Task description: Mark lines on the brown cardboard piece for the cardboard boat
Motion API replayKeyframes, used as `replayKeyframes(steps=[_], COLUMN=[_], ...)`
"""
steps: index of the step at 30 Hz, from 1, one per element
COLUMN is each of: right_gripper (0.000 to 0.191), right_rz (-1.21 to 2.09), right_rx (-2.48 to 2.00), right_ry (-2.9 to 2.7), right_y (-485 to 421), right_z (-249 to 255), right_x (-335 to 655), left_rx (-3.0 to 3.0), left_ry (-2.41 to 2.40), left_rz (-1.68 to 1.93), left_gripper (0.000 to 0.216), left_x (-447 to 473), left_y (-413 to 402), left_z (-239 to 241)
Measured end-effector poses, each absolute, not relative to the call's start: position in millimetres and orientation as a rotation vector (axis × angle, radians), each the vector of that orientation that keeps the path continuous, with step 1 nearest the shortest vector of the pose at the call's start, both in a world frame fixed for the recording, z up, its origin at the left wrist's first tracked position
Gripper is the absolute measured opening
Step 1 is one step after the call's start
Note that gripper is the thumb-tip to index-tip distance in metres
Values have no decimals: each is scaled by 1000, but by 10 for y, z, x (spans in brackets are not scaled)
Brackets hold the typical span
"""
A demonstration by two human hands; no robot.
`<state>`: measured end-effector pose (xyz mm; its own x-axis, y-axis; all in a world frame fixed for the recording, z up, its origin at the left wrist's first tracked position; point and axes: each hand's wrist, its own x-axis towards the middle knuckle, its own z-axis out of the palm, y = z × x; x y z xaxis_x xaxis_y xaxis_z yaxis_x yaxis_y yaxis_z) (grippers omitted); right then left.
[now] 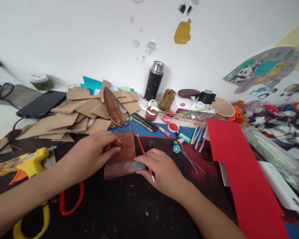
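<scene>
A brown-painted piece of cardboard [127,146] lies flat on the dark tabletop in front of me. Across its near edge rests a clear ruler [121,167]. My right hand [164,171] grips the ruler's right end between thumb and fingers. A red pencil [141,145] passes by those fingers, its eraser end showing below them; whether they hold it too, I cannot tell. Over the cardboard's left side hovers or rests my left hand [97,149], fingers curled, thumb and forefinger apart with nothing visible between them.
To the left are a yellow glue gun [30,162], a red scissor handle [72,200] and cardboard scraps [62,121]. Paint jars [151,114], a box cutter [144,122] and a black flask [153,81] stand or lie behind. Red card [235,159] covers the right side.
</scene>
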<state>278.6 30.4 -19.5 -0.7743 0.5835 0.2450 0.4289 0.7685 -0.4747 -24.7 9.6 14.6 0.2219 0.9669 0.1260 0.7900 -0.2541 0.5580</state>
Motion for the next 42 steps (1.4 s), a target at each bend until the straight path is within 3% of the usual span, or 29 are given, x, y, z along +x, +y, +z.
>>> replayKeyframes(steps=[5,23,28,31,42], right_gripper=[31,30,30,29,26], right_rz=[546,515,523,532,500], right_rx=[-778,-778,-769,-770,-794], right_ry=[-2642,-2705,-2679,-2669,-2725], right_y=[289,275,268,267,250], right_z=[-141,-90,-112,-122,-71], right_x=[2770,2765,2767,2772,2772], left_rx=[2305,2319,2168,2145,2359], left_ry=[1576,1555,1809,1891,1576], left_rz=[406,302,453,551,797], left_gripper=[16,12,39,40,35], left_x=[-136,-29,-211,-299,-269], left_y=[261,463,675,700,-444], left_z=[-38,29,340,473,-5])
